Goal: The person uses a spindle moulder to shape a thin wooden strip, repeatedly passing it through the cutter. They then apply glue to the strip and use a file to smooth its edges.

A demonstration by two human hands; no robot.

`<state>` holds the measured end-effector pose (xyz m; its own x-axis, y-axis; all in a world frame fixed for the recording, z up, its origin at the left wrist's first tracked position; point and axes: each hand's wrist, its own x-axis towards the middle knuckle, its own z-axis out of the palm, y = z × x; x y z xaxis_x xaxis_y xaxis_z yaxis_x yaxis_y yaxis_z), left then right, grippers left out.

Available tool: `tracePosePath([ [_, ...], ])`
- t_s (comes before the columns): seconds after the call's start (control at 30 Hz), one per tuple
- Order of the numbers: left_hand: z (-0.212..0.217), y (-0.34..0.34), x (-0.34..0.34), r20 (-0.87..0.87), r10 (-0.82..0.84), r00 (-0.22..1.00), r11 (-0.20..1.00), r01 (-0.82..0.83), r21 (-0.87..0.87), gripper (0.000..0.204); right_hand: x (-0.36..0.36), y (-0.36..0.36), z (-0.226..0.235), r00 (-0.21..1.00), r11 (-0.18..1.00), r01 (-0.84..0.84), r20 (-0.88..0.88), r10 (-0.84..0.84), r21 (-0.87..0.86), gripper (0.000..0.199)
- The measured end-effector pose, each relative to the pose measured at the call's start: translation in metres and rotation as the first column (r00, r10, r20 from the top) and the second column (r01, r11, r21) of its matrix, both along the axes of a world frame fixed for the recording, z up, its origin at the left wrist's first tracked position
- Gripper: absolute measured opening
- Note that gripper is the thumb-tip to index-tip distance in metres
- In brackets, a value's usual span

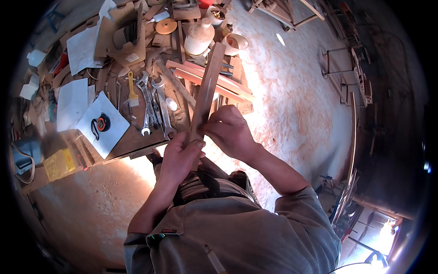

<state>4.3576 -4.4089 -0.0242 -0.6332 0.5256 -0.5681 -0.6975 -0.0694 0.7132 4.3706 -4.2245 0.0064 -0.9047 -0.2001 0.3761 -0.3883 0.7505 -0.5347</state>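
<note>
A long brown wooden strip point(210, 84) slants up and away in front of my body, over the edge of the workbench. My left hand point(179, 155) is wrapped round its near end, thumb on top. At the strip's right side my right hand point(230, 130) is closed, thumb and fingertips pinched against the wood; whatever they pinch, if anything, is too small to make out. Beyond the hands several reddish wooden strips point(219, 82) lie crosswise on the bench, partly covered by the held strip. Left of it rest wrenches point(163, 107) and a small white cap-like piece point(171, 104).
On the cluttered workbench point(137, 145) lie a tape measure point(103, 122) on white paper, a yellow-handled scraper point(132, 91), a cardboard box point(132, 52), a whitish jug point(199, 36) and a tub point(235, 43). A metal-framed rack point(342, 68) stands across the floor at right.
</note>
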Motion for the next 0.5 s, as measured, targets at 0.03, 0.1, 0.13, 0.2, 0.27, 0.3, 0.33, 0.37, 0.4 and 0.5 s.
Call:
tracePosePath([
  [0.03,0.002,0.0,0.0,0.002,0.003,1.0,1.0,-0.003,-0.008,0.022,0.004,0.003,0.002,1.0,1.0,0.025,0.009,-0.025,-0.001,0.018],
  [0.1,0.008,0.002,0.0,0.004,0.005,1.0,1.0,-0.005,-0.023,0.022,0.012,0.006,0.004,0.998,0.998,0.055,0.013,-0.055,0.001,0.017],
  [0.13,0.008,0.003,0.0,-0.001,0.004,1.0,1.0,-0.004,-0.015,0.022,0.017,0.006,0.004,0.998,0.998,0.06,0.009,-0.061,0.005,0.016],
  [0.2,0.005,0.004,0.001,-0.011,0.0,1.0,1.0,0.0,-0.003,0.023,0.027,0.005,0.006,0.999,0.999,0.036,0.036,-0.037,0.018,0.015],
  [0.27,0.002,0.005,0.003,-0.035,-0.012,0.999,1.0,0.012,-0.013,0.024,0.033,0.003,0.008,0.998,0.998,0.031,0.054,-0.033,0.046,0.017],
  [0.3,0.002,0.006,0.003,-0.048,-0.02,0.999,1.0,0.019,-0.019,0.024,0.036,0.002,0.009,0.997,0.998,0.029,0.063,-0.033,0.06,0.017],
  [0.33,0.002,0.006,0.004,-0.038,-0.02,0.999,1.0,0.019,-0.011,0.024,0.039,0.001,0.009,0.998,0.998,0.027,0.061,-0.03,0.048,0.019],
  [0.37,0.003,0.007,0.004,-0.028,-0.02,0.999,1.0,0.02,-0.003,0.023,0.04,0.001,0.009,0.998,0.999,0.023,0.052,-0.025,0.049,0.018],
  [0.4,0.003,0.007,0.005,-0.016,-0.02,1.0,1.0,0.02,0.005,0.023,0.041,0.001,0.009,0.999,0.999,0.018,0.044,-0.02,0.05,0.018],
  [0.5,-0.003,0.01,0.008,-0.04,-0.038,0.998,0.999,0.039,0.032,0.023,0.044,0.0,0.008,0.999,0.998,0.022,0.022,-0.023,0.052,0.017],
])
